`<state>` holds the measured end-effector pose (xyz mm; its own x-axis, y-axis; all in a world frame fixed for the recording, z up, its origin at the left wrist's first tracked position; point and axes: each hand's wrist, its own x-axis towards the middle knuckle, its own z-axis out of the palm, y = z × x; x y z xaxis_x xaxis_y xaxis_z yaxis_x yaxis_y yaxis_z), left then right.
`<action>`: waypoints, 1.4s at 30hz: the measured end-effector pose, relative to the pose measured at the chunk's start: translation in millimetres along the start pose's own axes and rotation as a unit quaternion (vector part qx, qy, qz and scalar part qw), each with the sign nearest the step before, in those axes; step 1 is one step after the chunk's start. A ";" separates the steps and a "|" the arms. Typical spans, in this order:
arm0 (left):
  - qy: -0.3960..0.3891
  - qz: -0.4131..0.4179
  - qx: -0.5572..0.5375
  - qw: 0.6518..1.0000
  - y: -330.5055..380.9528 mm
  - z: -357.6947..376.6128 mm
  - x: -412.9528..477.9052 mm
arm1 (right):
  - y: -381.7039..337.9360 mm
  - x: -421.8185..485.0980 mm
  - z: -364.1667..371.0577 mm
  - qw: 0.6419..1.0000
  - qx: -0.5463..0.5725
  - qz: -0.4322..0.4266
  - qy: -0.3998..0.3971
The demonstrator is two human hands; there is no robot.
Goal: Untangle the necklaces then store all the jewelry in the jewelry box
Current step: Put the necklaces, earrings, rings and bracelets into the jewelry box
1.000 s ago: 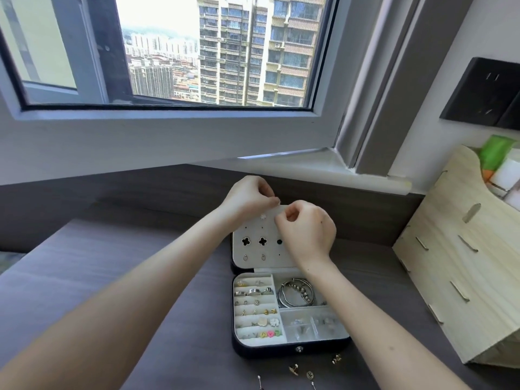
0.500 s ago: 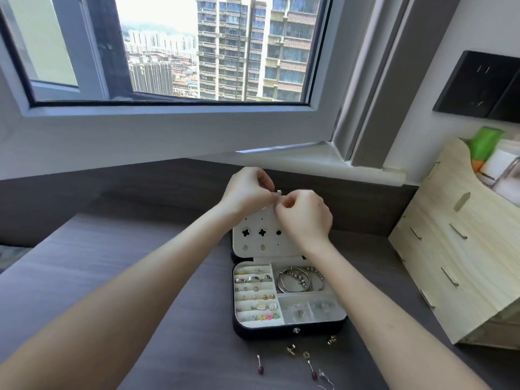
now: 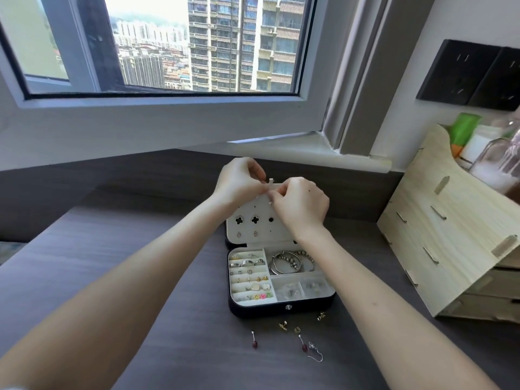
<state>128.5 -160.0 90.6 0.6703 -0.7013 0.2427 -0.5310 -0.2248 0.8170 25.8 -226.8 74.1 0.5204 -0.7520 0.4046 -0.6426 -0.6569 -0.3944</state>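
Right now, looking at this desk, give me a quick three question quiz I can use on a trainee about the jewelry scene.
1. True or false: the jewelry box is shut.
2. Where do the bracelets lie? A: in the ring rolls. B: in the back right compartment. C: outside the box.
3. How many red bead drop earrings lie on the table in front of the box?
Key: 1 false, the lid stands open. 2 B. 3 two.
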 end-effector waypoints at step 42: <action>0.000 0.082 0.063 0.995 7.2 0.2 -34.0 | 46.8 -92.4 -82.4 0.959 0.211 -0.089 -0.167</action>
<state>101.8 -137.9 88.2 0.5693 -0.7351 0.3680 -0.6941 -0.1899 0.6944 -98.7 -183.5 86.3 0.7971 -0.5553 0.2373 -0.2787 -0.6869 -0.6712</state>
